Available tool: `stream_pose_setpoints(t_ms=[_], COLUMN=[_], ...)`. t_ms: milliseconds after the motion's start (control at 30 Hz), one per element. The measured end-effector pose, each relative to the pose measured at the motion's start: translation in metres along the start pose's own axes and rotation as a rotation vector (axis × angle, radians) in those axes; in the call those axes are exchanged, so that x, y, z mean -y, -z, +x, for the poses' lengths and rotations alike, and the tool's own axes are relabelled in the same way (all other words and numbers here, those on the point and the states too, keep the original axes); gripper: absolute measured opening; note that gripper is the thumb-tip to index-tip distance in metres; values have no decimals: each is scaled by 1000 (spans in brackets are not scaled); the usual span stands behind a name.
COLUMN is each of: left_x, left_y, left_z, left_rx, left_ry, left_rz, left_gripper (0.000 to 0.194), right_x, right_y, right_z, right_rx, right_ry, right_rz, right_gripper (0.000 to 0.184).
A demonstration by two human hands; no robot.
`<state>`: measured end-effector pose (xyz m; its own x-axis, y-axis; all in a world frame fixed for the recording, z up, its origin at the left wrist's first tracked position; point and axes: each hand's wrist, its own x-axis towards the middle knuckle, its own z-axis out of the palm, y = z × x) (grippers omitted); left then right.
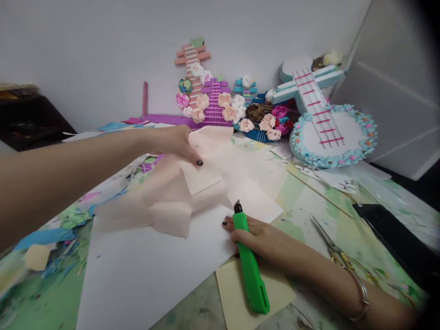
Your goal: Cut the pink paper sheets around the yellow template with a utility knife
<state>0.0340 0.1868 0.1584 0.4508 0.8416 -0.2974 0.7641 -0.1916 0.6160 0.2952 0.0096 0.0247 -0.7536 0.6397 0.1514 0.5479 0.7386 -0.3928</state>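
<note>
Nearest, a pale yellow card (228, 298) lies on the paint-stained table (168, 318), partly under a green box cutter (252, 279). The right hand (257, 236) grips this cutter beneath its thumb, the exposed blade pointing to the far side, while its fingers reach the right edge of a large white sheet (137, 270). A bracelet (362, 298) circles the right wrist. Left of the sheet, blue, green and cream paper scraps (58, 238) crowd the table. Right of it, beyond the right forearm, lie scissors (326, 240), with a flat black thing that looks like a phone (395, 243) farther right.

Thin peach paper (206, 183) spreads, creased and folded over, across the far half of the white sheet. The left hand (175, 142) pinches it by its far left part, thumb on top; the other fingertips are hidden. A thin wooden stick (319, 192) and small white paper rolls (338, 183) lie to the right.

Farther off, a big pale blue toy guitar (330, 119), ringed with tiny flowers, leans at the right. Small pink (192, 59) and purple toy guitars (215, 103) stand against the wall (103, 46) among crumpled paper flowers (227, 101). At the far left, a dark shelf (37, 119) carries stacked things on top; what sits inside is too dim to tell.
</note>
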Motion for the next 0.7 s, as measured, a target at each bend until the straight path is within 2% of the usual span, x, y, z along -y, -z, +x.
stream_pose_setpoints(t_ms=[133, 400, 467, 567, 633, 700], left_x=[8, 45, 51, 57, 60, 65], left_y=[12, 29, 29, 23, 17, 11], left_z=[2, 20, 19, 17, 21, 29], left_rx=[18, -131, -149, -99, -49, -30], left_ry=[81, 126, 92, 9, -29, -23], left_rz=[74, 337, 384, 421, 430, 445], left_gripper=[49, 60, 55, 38, 37, 37], right_x=[1, 2, 1, -1, -2, -5], right_y=[1, -2, -3, -3, -4, -6], right_z=[1, 2, 2, 0, -1, -2], right_rx=[-38, -128, -132, -137, -125, -121], right_ry=[84, 102, 94, 94, 111, 64], right_rz=[-112, -223, -226, -217, -194, -149], right_gripper=[28, 21, 23, 26, 27, 25])
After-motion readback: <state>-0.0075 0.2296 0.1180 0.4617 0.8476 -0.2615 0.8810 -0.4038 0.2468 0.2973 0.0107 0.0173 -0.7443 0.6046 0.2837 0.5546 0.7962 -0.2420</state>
